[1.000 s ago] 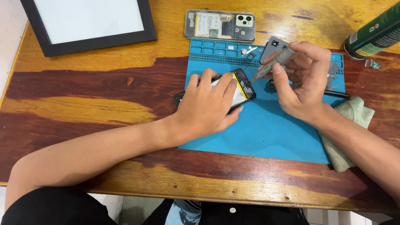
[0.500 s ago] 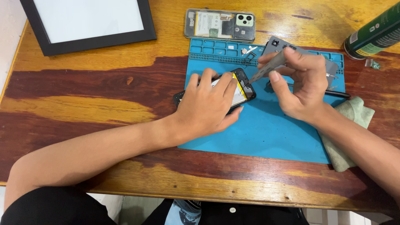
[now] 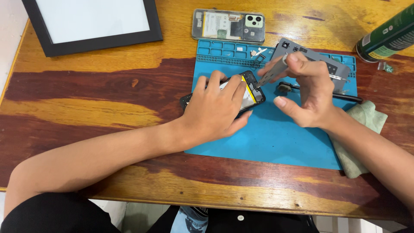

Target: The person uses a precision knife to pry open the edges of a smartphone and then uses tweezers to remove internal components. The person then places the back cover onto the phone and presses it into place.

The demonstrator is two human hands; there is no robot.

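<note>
Here, the left hand point(image 3: 215, 110) lies flat & spread over an opened black phone point(image 3: 250, 92) w/ its yellow-edged insides showing, pressing it onto the blue work mat point(image 3: 276, 142) near the mat's upper-left part. The right hand point(image 3: 308, 92) pinches grey tweezers point(image 3: 271, 74) betw. thumb & fingers, the tip pointing down at the phone's top right corner; can't tell if it touches. Behind that hand: a grey back cover point(image 3: 332, 64) and a black brush point(image 3: 302, 88) on the mat. A second phone in a clear case point(image 3: 228, 26) sits just above the mat, a black-framed white panel point(image 3: 92, 21) top left, a green spray can point(image 3: 386, 36) top right, a pale green cloth point(image 3: 362, 129) under the right wrist, all on the wooden table point(image 3: 86, 95).
</note>
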